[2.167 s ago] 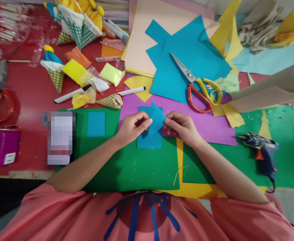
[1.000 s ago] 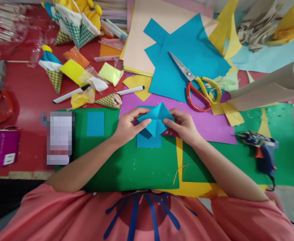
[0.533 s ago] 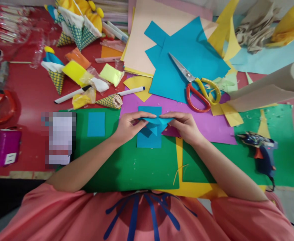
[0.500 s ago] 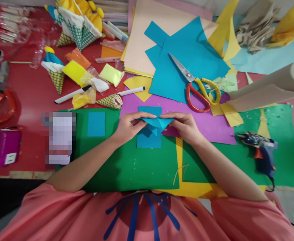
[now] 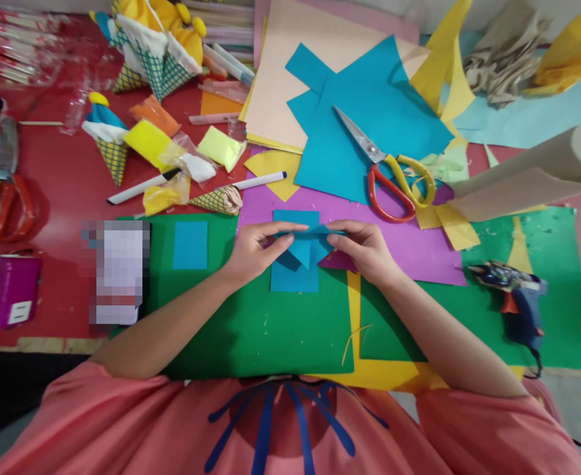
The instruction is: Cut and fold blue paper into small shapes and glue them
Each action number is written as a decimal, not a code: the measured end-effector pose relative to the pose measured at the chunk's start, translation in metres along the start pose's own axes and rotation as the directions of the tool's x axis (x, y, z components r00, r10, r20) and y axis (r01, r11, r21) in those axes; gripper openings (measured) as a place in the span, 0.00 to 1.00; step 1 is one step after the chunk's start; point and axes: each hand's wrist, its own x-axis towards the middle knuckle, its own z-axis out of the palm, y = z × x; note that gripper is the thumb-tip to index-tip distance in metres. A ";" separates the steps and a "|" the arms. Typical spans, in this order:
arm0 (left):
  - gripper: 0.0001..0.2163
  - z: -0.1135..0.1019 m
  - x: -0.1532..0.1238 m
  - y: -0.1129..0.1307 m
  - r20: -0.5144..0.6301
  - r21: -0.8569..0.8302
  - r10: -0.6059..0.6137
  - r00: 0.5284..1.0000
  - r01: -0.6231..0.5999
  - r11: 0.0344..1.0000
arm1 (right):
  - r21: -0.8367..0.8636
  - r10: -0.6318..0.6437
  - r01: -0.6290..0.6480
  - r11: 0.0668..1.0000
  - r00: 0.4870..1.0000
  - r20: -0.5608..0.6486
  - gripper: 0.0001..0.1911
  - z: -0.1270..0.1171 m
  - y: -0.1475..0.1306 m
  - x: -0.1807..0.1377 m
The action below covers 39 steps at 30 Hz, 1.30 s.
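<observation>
1. The folded blue paper [image 5: 301, 251] should be very light; its weight will hardly matter, so a fingertip pinch looks ample.
2. It is probably stiff along its layered creases yet soft across the single-ply flaps, which could bend or flare under a small push.
3. The paper looks matte, so slipping seems a minor worry; stray creases, crushed points or a torn fold appear the likelier harm.
4. The best hold is probably at the two outer side corners, thumb on the near face and index finger along the upper fold, leaving the middle flaps free.
5. That is roughly the present grip: the left hand [image 5: 255, 251] has its fingers closed on the left side, and the right hand [image 5: 364, 247] has its fingers closed on the right side. The fingers behind the paper are hidden.
6. It sits between the two hands, over a flat blue rectangle [image 5: 294, 282], and a dark shadow below suggests it is lifted clear.
7. It is plain bright blue, with a roughly straight upper edge and a pointed flap aimed at the wearer, darker where the folds turn from the light.
8. Blue against blue blurs its outline, so the exact layering cannot be told.
</observation>
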 end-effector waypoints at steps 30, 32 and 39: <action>0.11 -0.003 0.003 -0.003 0.016 0.236 0.369 0.929 -0.362 0.902 | -0.128 -0.135 0.110 0.986 0.968 -0.210 0.05 0.005 0.000 0.000; 0.13 -0.003 0.003 -0.002 0.023 0.224 0.384 0.923 -0.379 0.898 | -0.078 -0.111 0.096 0.992 0.968 -0.223 0.05 0.003 0.001 0.002; 0.10 -0.002 0.003 -0.007 0.031 0.211 0.390 0.920 -0.387 0.897 | 0.046 -0.032 0.039 0.998 0.990 -0.140 0.05 -0.001 0.001 0.000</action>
